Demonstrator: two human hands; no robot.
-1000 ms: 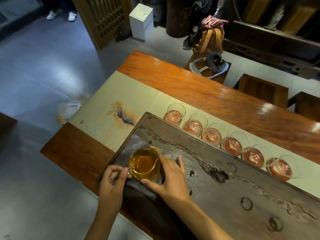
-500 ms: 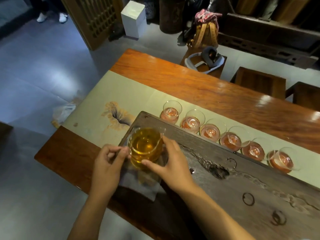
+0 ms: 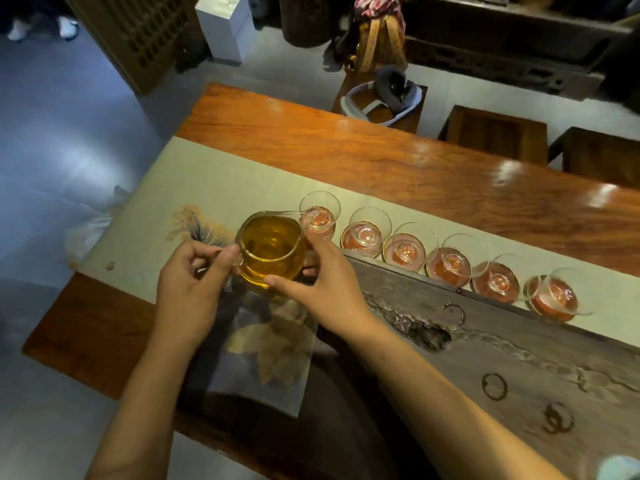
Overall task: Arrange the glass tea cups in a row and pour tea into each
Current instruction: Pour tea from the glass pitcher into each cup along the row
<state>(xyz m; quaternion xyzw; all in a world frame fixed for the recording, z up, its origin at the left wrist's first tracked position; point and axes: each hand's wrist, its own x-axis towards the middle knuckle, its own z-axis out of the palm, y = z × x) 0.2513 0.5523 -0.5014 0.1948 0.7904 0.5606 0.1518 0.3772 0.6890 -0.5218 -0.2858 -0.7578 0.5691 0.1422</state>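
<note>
A glass pitcher (image 3: 268,251) full of amber tea is held in the air above the left end of the dark tea tray (image 3: 519,348). My left hand (image 3: 194,282) pinches its handle. My right hand (image 3: 325,289) supports its right side and base. The pitcher's spout reaches over the leftmost glass cup (image 3: 319,214). Several glass tea cups stand in a row on the pale table runner (image 3: 214,181), from the leftmost cup to the rightmost cup (image 3: 554,296). The cups look empty, though I cannot tell for sure.
A folded cloth (image 3: 266,355) lies on the tray's left end under my hands. The long wooden table (image 3: 381,154) extends to the far right. Wooden stools (image 3: 495,133) and one carrying a headset (image 3: 384,98) stand beyond the table.
Both hands lifted the pitcher off the tray and carried it away from me toward the leftmost cup; its spout now hangs over that cup.
</note>
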